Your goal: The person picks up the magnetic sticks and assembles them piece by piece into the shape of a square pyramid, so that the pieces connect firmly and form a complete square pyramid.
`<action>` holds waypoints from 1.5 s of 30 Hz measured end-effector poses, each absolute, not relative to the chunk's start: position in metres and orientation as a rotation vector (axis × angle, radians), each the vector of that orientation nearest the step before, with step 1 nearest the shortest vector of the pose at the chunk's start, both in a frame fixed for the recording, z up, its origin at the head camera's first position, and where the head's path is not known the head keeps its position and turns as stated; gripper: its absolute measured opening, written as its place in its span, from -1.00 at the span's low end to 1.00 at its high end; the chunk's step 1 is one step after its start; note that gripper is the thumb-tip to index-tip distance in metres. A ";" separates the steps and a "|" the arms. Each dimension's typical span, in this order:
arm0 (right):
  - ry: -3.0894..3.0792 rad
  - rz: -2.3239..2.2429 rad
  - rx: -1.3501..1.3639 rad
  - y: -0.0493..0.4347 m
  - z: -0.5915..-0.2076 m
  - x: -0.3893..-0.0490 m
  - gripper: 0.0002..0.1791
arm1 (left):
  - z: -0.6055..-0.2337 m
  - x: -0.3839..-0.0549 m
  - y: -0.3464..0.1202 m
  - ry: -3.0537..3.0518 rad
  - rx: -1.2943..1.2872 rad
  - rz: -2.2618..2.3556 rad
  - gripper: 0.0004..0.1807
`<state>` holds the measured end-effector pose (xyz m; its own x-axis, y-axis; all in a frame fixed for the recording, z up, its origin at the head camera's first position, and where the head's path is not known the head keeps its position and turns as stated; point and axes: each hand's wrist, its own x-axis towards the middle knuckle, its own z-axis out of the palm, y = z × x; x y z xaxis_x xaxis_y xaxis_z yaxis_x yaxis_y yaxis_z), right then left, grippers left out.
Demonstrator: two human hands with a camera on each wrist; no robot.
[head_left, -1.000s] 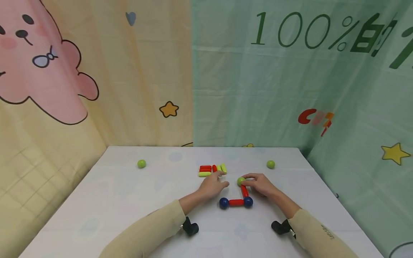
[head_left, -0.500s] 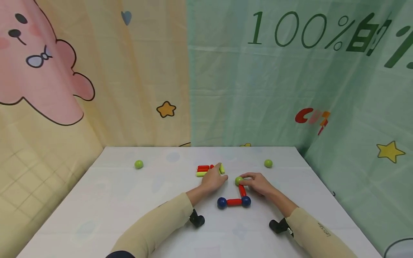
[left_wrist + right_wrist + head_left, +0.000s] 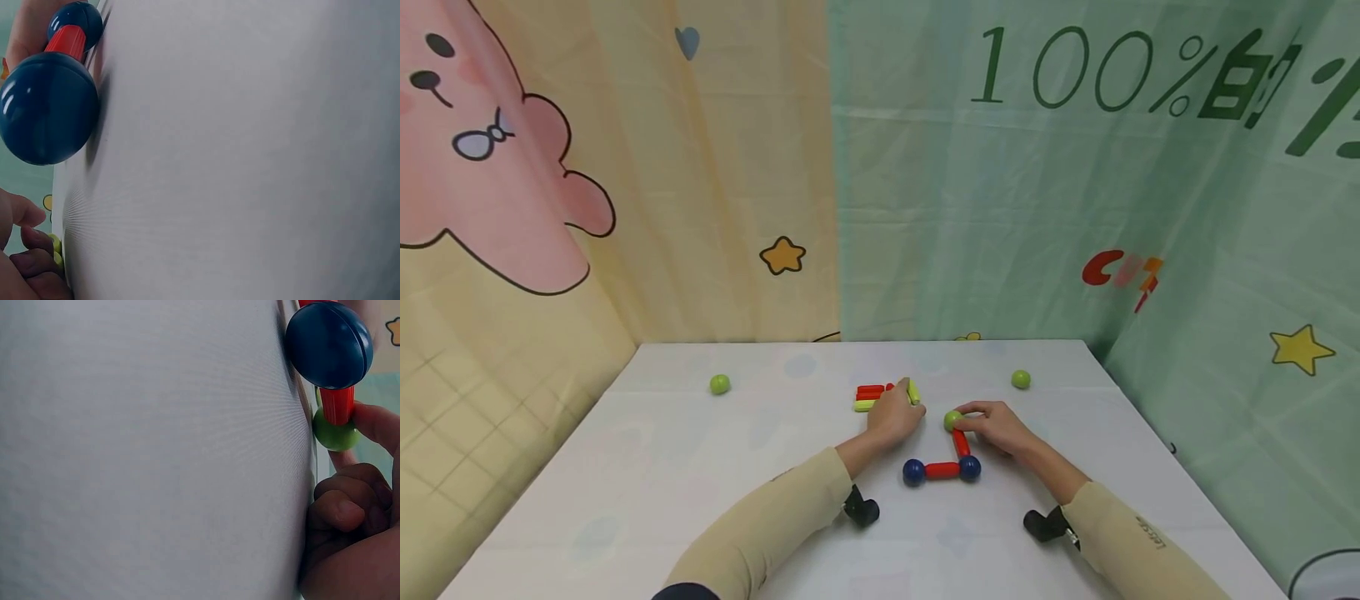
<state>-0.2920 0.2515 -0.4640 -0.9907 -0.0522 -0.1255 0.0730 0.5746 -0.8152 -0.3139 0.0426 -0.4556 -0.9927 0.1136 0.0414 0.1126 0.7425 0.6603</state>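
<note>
In the head view my right hand (image 3: 1000, 427) pinches a green ball (image 3: 952, 420) between thumb and finger. From that ball a red rod (image 3: 961, 443) runs to a blue ball (image 3: 970, 468). A second red rod (image 3: 942, 471) links it to another blue ball (image 3: 913, 472), large in the left wrist view. My left hand (image 3: 893, 414) reaches over a group of short rods, its fingers right at a yellow-green rod (image 3: 913, 392) and the thumb apart to the right. I cannot tell whether it grips a rod; its fingers cover part of the group.
Red rods (image 3: 870, 389) and a yellow-green rod (image 3: 864, 406) lie left of the left hand. One loose green ball (image 3: 719, 384) sits far left, another green ball (image 3: 1021, 379) far right. Printed curtains (image 3: 910, 250) stand behind the white table (image 3: 775, 533).
The left hand has moved slightly forward over the rods, covering more of them, then stays nearly still. The right hand keeps its pinch on the green ball. The whole view has shifted slightly.
</note>
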 end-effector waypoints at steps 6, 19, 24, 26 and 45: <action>2.662 -1.386 0.010 0.251 -0.467 -0.292 -0.56 | -0.456 -0.316 0.043 2.944 0.193 1.073 -0.37; 2.648 -1.401 0.006 0.253 -0.464 -0.292 -0.55 | -0.454 -0.311 0.043 2.934 0.345 1.094 -0.59; 2.647 -1.410 0.016 0.252 -0.464 -0.291 -0.55 | -0.456 -0.307 0.044 2.883 0.371 1.100 -0.66; 2.646 -1.411 0.017 0.252 -0.465 -0.290 -0.54 | -0.456 -0.306 0.044 2.882 0.376 1.095 -0.66; 2.652 -1.403 0.021 0.252 -0.465 -0.290 -0.56 | -0.454 -0.298 0.037 2.846 0.312 1.144 -0.75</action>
<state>-0.2899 0.2516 -0.4649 -0.9900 -0.0532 -0.1305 0.0780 0.5647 -0.8216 -0.2977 0.0369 -0.4535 -0.9779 0.2082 0.0209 0.1647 0.7046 0.6902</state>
